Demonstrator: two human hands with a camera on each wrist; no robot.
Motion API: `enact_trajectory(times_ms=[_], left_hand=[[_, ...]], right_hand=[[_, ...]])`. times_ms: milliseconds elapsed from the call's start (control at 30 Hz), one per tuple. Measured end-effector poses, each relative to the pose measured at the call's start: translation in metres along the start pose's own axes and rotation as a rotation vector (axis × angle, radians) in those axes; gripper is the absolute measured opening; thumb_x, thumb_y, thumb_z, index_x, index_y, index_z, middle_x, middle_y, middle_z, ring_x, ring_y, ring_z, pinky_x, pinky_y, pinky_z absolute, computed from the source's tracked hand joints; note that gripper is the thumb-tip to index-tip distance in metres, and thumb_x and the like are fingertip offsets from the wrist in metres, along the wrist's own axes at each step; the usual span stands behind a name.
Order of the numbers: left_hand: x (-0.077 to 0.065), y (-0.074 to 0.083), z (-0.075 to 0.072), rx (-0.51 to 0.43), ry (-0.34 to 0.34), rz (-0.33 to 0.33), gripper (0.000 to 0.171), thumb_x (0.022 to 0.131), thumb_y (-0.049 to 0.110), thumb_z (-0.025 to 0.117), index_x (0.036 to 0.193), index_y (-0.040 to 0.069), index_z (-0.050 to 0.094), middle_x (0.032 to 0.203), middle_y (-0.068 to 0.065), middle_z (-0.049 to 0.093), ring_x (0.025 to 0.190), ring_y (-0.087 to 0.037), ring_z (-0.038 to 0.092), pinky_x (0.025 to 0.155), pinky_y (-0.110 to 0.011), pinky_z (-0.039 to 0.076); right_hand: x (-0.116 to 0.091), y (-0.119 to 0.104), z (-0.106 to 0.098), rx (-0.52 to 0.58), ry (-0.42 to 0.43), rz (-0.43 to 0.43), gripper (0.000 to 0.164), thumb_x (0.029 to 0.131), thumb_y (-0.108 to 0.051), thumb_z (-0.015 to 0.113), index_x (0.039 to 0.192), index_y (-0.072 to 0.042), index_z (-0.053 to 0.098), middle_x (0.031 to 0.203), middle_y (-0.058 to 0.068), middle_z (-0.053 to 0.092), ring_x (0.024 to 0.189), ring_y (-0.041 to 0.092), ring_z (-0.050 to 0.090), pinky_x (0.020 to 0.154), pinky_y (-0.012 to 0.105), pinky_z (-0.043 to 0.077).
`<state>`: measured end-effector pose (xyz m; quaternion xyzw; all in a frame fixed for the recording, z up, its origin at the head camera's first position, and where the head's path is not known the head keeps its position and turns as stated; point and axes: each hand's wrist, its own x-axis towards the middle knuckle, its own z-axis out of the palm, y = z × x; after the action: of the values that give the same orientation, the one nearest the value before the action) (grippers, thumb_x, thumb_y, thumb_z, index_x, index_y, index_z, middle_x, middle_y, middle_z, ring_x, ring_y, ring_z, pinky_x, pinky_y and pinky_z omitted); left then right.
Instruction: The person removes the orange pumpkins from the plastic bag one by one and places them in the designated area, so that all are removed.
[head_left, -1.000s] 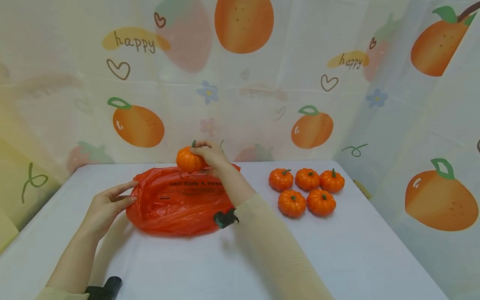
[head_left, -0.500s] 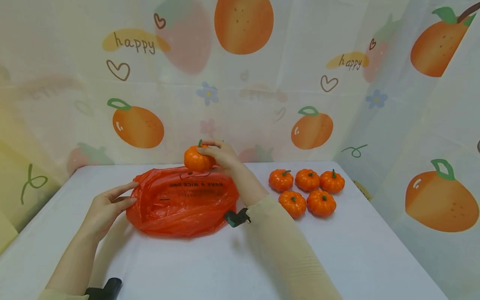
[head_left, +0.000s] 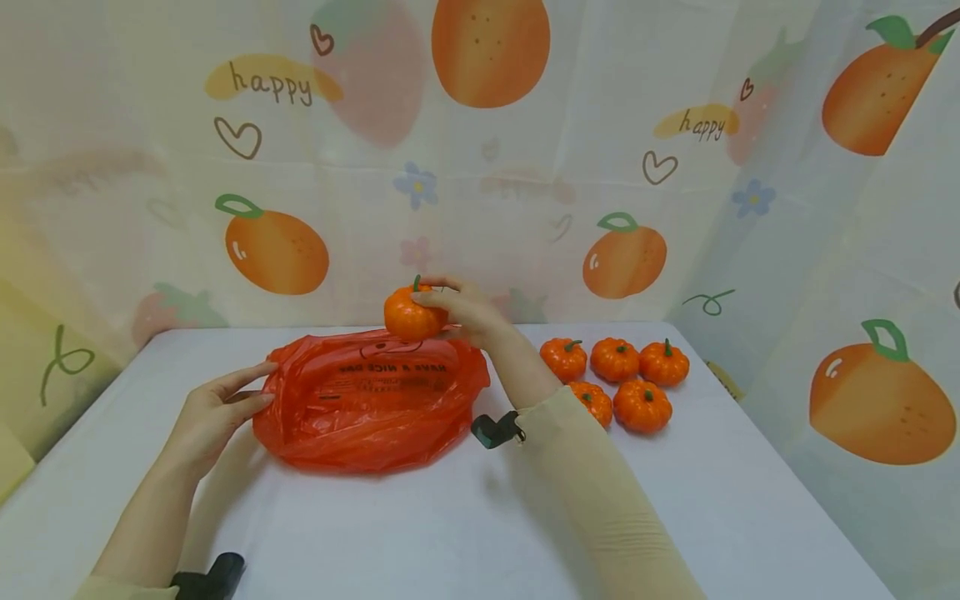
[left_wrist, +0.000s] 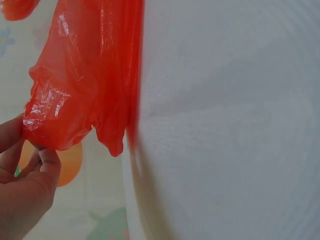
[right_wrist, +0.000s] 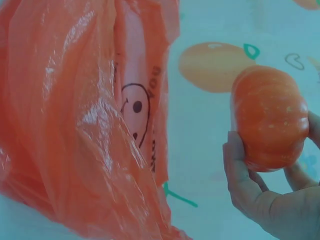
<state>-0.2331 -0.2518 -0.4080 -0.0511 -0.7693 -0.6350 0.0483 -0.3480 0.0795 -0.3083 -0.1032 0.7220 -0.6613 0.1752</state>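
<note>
A thin red plastic bag (head_left: 360, 433) with dark printed lettering lies on the white table, its mouth spread. My left hand (head_left: 197, 421) pinches the bag's left edge between thumb and fingers; the left wrist view shows the crinkled plastic (left_wrist: 62, 100) at the fingertips. My right hand (head_left: 474, 315) grips a small orange pumpkin (head_left: 405, 318) with a green stem, held up at the bag's far rim. In the right wrist view the pumpkin (right_wrist: 270, 120) sits between fingers and thumb, apart from the bag (right_wrist: 65, 125).
Several more small pumpkins (head_left: 642, 407) stand grouped on the table's right side, one partly hidden by my right sleeve (head_left: 592, 467). A fruit-print curtain (head_left: 487, 208) hangs behind the table (head_left: 375, 533). A black wrist mount (head_left: 495, 429) sticks out from my right wrist.
My right hand has moved to the right with the pumpkin, along the bag's far rim. My left hand has stayed in place on the bag's edge.
</note>
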Motion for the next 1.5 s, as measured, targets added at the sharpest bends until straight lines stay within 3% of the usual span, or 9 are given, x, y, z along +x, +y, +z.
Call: enact_trajectory(times_ms=[100,233,633,900,1233,1500], left_hand=[[0.001,0.001,0.001,0.008,0.0,-0.001,0.044,0.094,0.014,0.066,0.137,0.017,0.06,0.105,0.033,0.063,0.087,0.009,0.066,0.076,-0.006,0.051],[0.001,0.002,0.002,-0.01,-0.007,0.005,0.042,0.094,0.012,0.066,0.135,0.02,0.062,0.103,0.031,0.065,0.087,0.009,0.067,0.076,-0.006,0.051],[0.001,0.003,0.003,-0.042,-0.008,0.006,0.04,0.094,0.008,0.065,0.129,0.026,0.066,0.101,0.029,0.068,0.086,0.008,0.067,0.075,-0.006,0.051],[0.0,0.003,0.004,-0.018,-0.01,0.013,0.042,0.093,0.011,0.067,0.134,0.018,0.063,0.102,0.03,0.067,0.086,0.009,0.067,0.075,-0.006,0.051],[0.001,0.001,0.003,-0.003,-0.012,0.006,0.041,0.094,0.012,0.067,0.133,0.021,0.063,0.1,0.029,0.068,0.086,0.009,0.067,0.076,-0.006,0.051],[0.002,0.002,0.005,0.027,-0.011,0.0,0.043,0.094,0.014,0.066,0.136,0.018,0.061,0.103,0.033,0.065,0.087,0.01,0.066,0.076,-0.005,0.05]], right_hand=[[-0.003,-0.002,-0.004,-0.006,-0.004,0.0,0.044,0.093,-0.027,0.068,0.134,-0.018,0.056,0.14,0.012,0.054,0.111,0.03,0.059,0.102,0.049,0.053],[-0.007,-0.004,-0.011,-0.009,-0.017,-0.007,0.047,0.093,-0.026,0.068,0.137,-0.018,0.054,0.142,0.012,0.053,0.114,0.031,0.059,0.103,0.05,0.052],[-0.019,0.002,-0.034,-0.048,-0.007,-0.039,0.046,0.092,-0.027,0.07,0.135,-0.023,0.056,0.139,0.01,0.056,0.109,0.029,0.062,0.084,0.037,0.058],[-0.03,0.001,-0.057,-0.004,0.017,-0.036,0.049,0.094,-0.025,0.066,0.141,-0.018,0.051,0.142,0.013,0.052,0.115,0.033,0.059,0.103,0.052,0.051],[-0.041,0.006,-0.083,0.046,0.066,0.022,0.05,0.094,-0.027,0.067,0.141,-0.021,0.05,0.144,0.01,0.049,0.122,0.034,0.053,0.105,0.05,0.05],[-0.05,0.012,-0.101,0.078,0.074,0.016,0.049,0.094,-0.026,0.066,0.14,-0.02,0.05,0.142,0.008,0.05,0.126,0.033,0.051,0.109,0.053,0.047]])
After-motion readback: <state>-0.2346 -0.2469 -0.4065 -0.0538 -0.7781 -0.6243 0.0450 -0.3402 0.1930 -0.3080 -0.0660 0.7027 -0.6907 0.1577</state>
